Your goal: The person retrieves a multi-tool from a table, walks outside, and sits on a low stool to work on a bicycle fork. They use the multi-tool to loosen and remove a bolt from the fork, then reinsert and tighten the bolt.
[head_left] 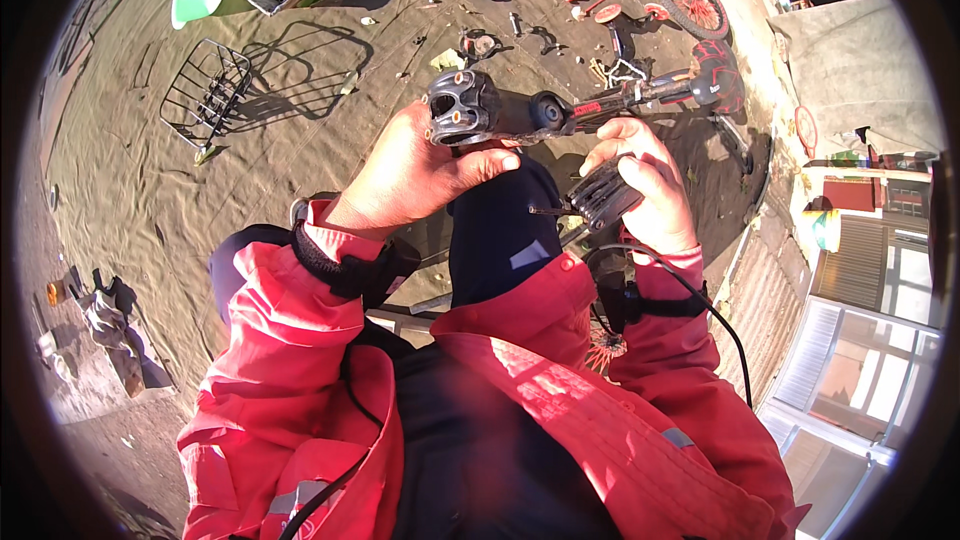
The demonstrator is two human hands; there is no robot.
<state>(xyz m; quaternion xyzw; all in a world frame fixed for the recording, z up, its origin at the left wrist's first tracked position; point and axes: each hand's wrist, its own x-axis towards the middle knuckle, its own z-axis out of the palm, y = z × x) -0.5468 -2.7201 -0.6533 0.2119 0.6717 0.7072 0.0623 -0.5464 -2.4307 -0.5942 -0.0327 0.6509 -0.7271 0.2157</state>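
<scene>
Two-handed hold: left hand [405, 168] grasping black bolted clamp [470, 108], thumb outstretched; right hand [655, 190] curled around black multi-tool [604, 196].

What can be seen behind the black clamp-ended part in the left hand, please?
Around the black part show the left hand, a dark trouser leg and brown ground sheet; the left fingertips behind it are covered.

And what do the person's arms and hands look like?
The left hand and right hand are bare, with no gloves. The long red sleeves each have a black strap around them near the wrist. A thin black cable loops beside the right arm.
</scene>
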